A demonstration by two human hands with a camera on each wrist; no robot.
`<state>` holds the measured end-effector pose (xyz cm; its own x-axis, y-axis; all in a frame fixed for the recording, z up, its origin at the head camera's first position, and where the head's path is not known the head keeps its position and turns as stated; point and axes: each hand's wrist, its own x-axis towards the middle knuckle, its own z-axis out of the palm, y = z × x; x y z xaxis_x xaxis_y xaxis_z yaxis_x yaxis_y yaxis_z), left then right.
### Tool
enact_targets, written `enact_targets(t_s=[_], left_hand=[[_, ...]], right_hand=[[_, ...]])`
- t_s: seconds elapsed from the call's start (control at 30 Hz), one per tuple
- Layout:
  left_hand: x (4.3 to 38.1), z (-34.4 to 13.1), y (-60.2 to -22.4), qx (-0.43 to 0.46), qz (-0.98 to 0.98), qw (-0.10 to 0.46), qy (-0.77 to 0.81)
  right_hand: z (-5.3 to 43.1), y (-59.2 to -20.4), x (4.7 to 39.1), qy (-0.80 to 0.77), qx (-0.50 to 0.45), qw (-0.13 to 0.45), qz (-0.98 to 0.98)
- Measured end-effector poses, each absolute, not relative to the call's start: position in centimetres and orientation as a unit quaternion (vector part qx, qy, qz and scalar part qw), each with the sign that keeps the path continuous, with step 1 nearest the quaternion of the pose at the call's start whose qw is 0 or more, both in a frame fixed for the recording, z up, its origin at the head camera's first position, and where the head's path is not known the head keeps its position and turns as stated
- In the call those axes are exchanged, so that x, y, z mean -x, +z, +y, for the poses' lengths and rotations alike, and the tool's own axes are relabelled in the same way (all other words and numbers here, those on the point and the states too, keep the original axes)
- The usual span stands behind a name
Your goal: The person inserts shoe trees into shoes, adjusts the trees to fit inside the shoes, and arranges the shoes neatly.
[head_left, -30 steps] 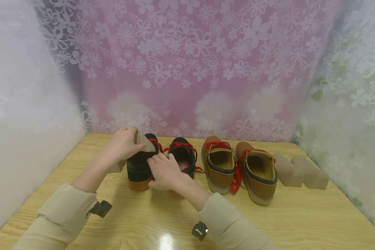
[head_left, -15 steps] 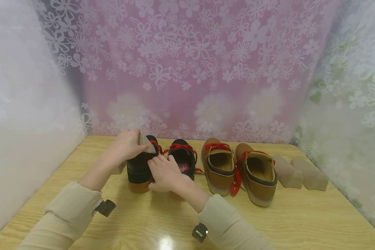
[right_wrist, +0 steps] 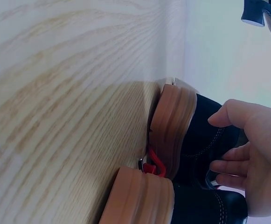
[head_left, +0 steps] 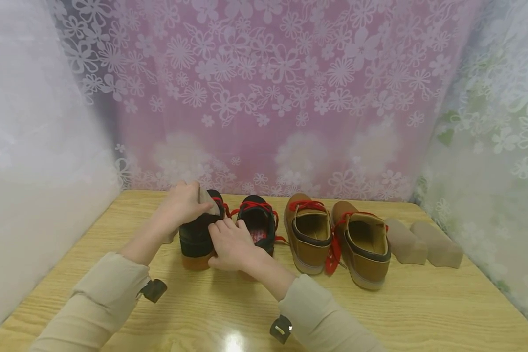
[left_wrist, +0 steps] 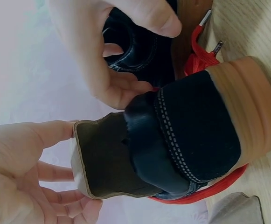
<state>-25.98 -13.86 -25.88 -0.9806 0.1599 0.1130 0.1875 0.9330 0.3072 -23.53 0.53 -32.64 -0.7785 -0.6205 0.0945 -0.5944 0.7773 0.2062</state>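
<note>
My left hand grips the end of a grey-beige moulded shoe insert, thumb on one side and fingers on the other. The insert's front part is hidden inside the opening of the left black shoe, which has red laces and a brown sole. At the inner side of that shoe's collar, my right hand holds on with bent fingers; its thumb is toward the heel. The second black shoe stands just right, partly covered by the right hand.
Two brown shoes with red laces stand right of the black pair. Beyond them lie two more beige inserts. Another insert lies left of the black shoe. A floral curtain hangs behind the wooden table.
My left hand has moved slightly right and forward, and less of the insert shows above the black shoe. The right hand stays in place on the shoe.
</note>
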Motion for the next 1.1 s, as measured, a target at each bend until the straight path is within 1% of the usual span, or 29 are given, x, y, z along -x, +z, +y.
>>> enact_targets(t_s=[0.6, 0.93, 1.1], left_hand=[[26.0, -13.5, -27.0, 0.088, -0.983, 0.068, -0.149], [25.8, -13.1, -28.0, 0.106, -0.98, 0.119, -0.121], [25.8, -13.1, -28.5, 0.107, -0.979, 0.127, -0.116]], right_hand=[[0.1, -32.8, 23.3, -0.082, -0.315, 0.081, -0.942], [0.1, -32.7, 23.2, -0.081, -0.313, 0.079, -0.943], [0.1, -32.6, 23.2, -0.083, -0.319, 0.073, -0.941]])
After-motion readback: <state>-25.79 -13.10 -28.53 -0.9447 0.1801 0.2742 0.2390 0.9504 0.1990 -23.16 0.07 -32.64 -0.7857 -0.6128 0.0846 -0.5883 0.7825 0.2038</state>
